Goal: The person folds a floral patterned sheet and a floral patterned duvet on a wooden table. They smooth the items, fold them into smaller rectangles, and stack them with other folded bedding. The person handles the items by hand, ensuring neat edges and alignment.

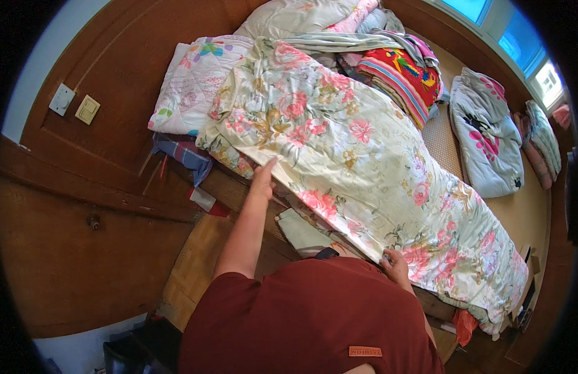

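1. Head view: a bed (533, 202) is seen from above, its far side set below a window (516, 37), its surface heaped with bedding.
2. A floral cloth (364, 149), cream with pink blooms and golden-green leaves, is spread in a long slant across the near part of the bed, from upper left to lower right. It is rumpled over most of its length, and its near edge is drawn fairly straight between the two hands.
3. A dark red shirt (308, 318) is worn by the person, who is placed close against the near side.
4. A white patterned quilt (198, 84) is laid folded at the left, partly overlapped by the floral cloth.
5. A pale grey blanket (486, 134) with pink patches is left folded at the right, apart from the floral cloth.
6. Red patterned bedding (404, 78) with a striped border is piled behind the cloth.
7. The near edge is gripped by the left hand (263, 181), thumb laid on top; its other fingers are mostly hidden.
8. Farther right, the same edge is pinched by the right hand (396, 267), fingers bent inward.
9. An orange-red bag (465, 327) is seen below the cloth's lower right end.
10. A cream switch (87, 110) is mounted on the brown wooden panel (114, 68) at left.
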`<state>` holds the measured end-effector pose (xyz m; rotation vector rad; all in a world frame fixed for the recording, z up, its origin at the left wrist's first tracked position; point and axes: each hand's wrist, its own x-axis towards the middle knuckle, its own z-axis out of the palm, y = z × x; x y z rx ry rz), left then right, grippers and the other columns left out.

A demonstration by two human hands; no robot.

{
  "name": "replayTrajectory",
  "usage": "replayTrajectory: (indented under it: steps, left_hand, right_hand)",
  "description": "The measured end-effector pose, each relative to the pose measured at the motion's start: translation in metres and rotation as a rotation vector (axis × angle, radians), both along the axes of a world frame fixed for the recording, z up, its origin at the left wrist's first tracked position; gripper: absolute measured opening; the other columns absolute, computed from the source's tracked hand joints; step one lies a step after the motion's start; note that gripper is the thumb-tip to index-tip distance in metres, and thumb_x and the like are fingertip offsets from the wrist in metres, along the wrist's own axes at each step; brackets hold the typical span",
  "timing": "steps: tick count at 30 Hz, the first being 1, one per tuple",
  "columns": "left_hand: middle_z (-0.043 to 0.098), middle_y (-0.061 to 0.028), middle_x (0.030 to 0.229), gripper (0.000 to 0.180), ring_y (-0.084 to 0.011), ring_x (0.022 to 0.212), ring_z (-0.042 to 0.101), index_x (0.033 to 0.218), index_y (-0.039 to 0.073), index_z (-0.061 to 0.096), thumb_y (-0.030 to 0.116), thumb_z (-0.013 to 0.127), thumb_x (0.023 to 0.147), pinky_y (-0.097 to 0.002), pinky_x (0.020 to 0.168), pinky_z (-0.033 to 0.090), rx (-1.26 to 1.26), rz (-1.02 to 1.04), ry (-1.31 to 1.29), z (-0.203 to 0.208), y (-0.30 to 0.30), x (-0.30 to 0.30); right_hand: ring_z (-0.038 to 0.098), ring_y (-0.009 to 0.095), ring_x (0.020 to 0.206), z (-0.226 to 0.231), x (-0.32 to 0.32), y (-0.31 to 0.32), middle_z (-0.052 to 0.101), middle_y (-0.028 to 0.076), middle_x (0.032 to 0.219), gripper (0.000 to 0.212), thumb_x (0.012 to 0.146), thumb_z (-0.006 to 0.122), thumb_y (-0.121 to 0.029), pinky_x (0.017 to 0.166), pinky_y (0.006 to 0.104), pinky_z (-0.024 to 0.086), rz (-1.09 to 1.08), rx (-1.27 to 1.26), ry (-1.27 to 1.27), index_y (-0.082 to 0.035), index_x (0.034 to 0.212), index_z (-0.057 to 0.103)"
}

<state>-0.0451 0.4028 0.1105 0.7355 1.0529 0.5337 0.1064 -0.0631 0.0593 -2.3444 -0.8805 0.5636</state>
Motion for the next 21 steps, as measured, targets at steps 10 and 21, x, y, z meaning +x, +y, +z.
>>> replayTrajectory:
  steps: [10, 21]
  left_hand:
    - [0.055, -0.0092, 0.108, 0.044, -0.0248, 0.096, 0.054, 0.113, 0.004, 0.049, 0.026, 0.065, 0.078, -0.0401, 0.082, 0.045, -0.049, 0.472, -0.572, -0.016, 0.115, 0.007]
    - [0.061, -0.0049, 0.088, 0.021, -0.0098, 0.078, 0.053, 0.098, -0.005, 0.059, 0.006, 0.054, 0.081, -0.0229, 0.069, 0.042, 0.871, 0.311, -0.278, 0.126, 0.098, -0.022]
  right_hand:
    - [0.054, 0.029, 0.095, 0.012, -0.007, 0.018, 0.056, 0.017, 0.105, 0.035, 0.071, 0.063, -0.021, 0.08, 0.0354, 0.044, -0.01, -0.205, -0.028, -0.005, 0.102, 0.06]
    - [0.057, 0.03, 0.087, 0.029, -0.02, 0.039, 0.06, 0.016, 0.096, 0.036, 0.071, 0.062, -0.024, 0.076, 0.0368, 0.045, -0.142, -0.241, 0.034, -0.005, 0.102, 0.06]
